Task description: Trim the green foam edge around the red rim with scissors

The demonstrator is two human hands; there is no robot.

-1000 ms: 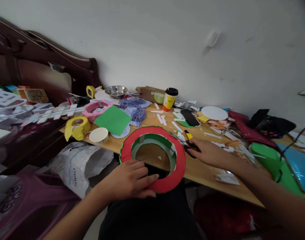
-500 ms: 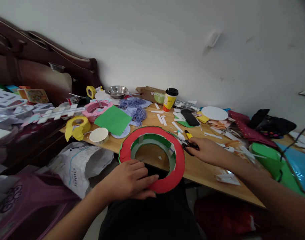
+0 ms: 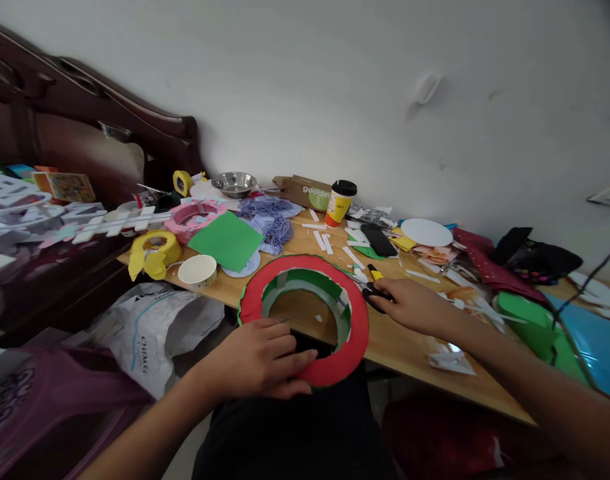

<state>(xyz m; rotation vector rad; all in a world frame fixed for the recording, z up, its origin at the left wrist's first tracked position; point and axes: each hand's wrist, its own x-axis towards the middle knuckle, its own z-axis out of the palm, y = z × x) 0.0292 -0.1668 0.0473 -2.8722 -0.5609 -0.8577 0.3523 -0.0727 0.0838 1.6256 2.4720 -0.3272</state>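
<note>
A red paper ring with a green inner band (image 3: 358, 320) lies at the near edge of the wooden table (image 3: 405, 337), partly over my lap. My left hand (image 3: 257, 360) is closed on the ring's near edge, thumb on the red rim. My right hand (image 3: 409, 305) rests on the table just right of the ring, fingers closed round the black handles of scissors (image 3: 373, 292). A yellow highlighter (image 3: 375, 272) lies just beyond the scissors.
The table holds a green paper square (image 3: 228, 240), a tape roll (image 3: 197, 270), yellow tape dispenser (image 3: 155, 253), purple beads (image 3: 272, 220), a steel bowl (image 3: 233, 182), a coffee cup (image 3: 338, 200), a black phone (image 3: 379, 240), a white disc (image 3: 427, 232) and paper scraps. A dark headboard (image 3: 85, 127) stands left.
My right hand has slid slightly left toward the ring with the scissors. The left hand and the ring stay put. The view has shifted a little.
</note>
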